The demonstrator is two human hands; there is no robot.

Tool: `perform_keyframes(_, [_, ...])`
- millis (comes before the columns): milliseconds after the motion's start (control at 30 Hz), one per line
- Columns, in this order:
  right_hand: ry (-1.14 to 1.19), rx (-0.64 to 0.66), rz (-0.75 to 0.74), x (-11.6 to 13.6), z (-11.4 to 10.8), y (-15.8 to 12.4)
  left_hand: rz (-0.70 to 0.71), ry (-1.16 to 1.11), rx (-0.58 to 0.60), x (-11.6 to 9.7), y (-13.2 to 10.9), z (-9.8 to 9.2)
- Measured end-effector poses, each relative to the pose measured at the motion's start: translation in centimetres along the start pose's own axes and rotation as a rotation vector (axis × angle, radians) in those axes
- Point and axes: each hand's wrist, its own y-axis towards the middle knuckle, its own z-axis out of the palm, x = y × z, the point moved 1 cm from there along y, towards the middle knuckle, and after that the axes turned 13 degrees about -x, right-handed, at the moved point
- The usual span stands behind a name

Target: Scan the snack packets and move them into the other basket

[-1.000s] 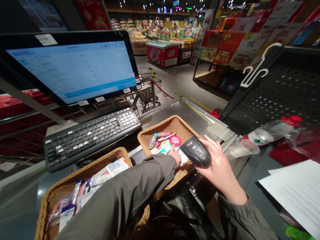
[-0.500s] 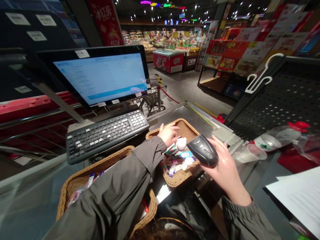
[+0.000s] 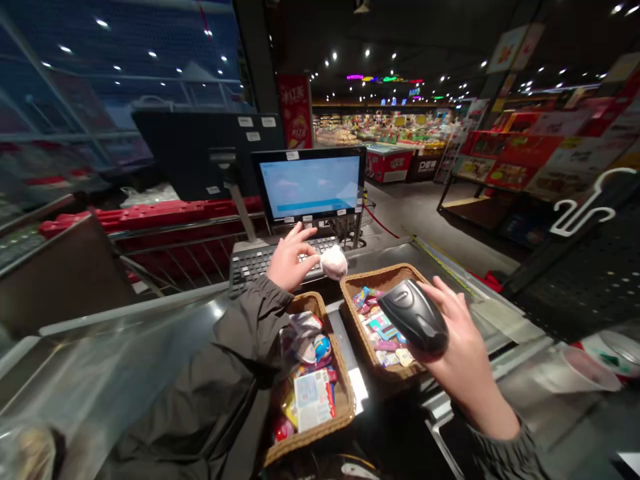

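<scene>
My left hand (image 3: pixel 291 259) pinches a small white round item (image 3: pixel 334 263) between thumb and fingertips, its other fingers spread. The item is held in the air at the far left corner of the right wicker basket (image 3: pixel 387 273), in front of the keyboard (image 3: pixel 247 272). What it is exactly I cannot make out. In my right hand (image 3: pixel 465 347) is a black handheld barcode scanner (image 3: pixel 416 315), above the right side of that basket, which holds several small colourful packets (image 3: pixel 383 328). Below my left forearm lies a second wicker basket (image 3: pixel 349 383) with packaged sweets and small boxes.
A lit monitor (image 3: pixel 311 183) stands behind the keyboard. A metal counter (image 3: pixel 185 333) stretches to the left. On the right are plastic cups (image 3: pixel 583 367) and a white hook (image 3: pixel 590 200) on a dark panel. A red freezer (image 3: pixel 389 163) and shop shelves lie beyond.
My left hand has lifted the white round item out of the right basket and moved left with it. The scanner stays in my right hand. The view has turned left.
</scene>
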Motion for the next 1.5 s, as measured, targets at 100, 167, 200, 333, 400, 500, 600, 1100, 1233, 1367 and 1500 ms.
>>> perform_keyframes(100, [0.055, 0.018, -0.093, 2.6, 1.2, 0.7, -0.003, 0.066, -0.073, 0.2, -2.1, -3.6])
perform_keyframes(167, [0.094, 0.032, -0.149, 4.3, 2.1, 1.1, -0.02, 0.122, -0.123, 0.3, -3.6, -5.8])
perform_keyframes(200, [0.115, 0.038, -0.176, 5.1, 2.6, 1.2, -0.029, 0.157, -0.146, 0.3, -4.3, -6.8])
perform_keyframes(333, [0.193, 0.076, -0.268, 8.1, 4.1, 1.4, -0.034, 0.305, -0.217, 0.4, -7.0, -10.3])
perform_keyframes(400, [0.217, 0.105, -0.303, 9.3, 4.7, 1.4, -0.04, 0.349, -0.239, 0.6, -8.1, -11.7])
perform_keyframes(500, [0.25, 0.143, -0.339, 10.8, 5.4, 1.5, -0.09, 0.356, -0.26, 1.3, -9.3, -13.3])
perform_keyframes(600, [0.289, 0.169, -0.364, 11.8, 5.8, 1.5, -0.17, 0.313, -0.281, 2.4, -10.1, -14.5])
perform_keyframes(1100, [0.282, 0.179, -0.382, 11.7, 5.5, 1.2, -0.252, 0.212, -0.251, 4.6, -10.7, -14.1])
perform_keyframes(1233, [0.274, 0.187, -0.374, 11.0, 5.4, 0.9, -0.289, 0.208, -0.192, 5.0, -11.3, -13.3])
perform_keyframes(1367, [0.269, 0.217, -0.35, 10.5, 5.5, 0.7, -0.328, 0.22, -0.104, 5.8, -12.5, -12.4])
perform_keyframes(1500, [0.28, 0.262, -0.334, 10.2, 5.6, 0.5, -0.387, 0.239, 0.021, 7.3, -14.6, -11.6])
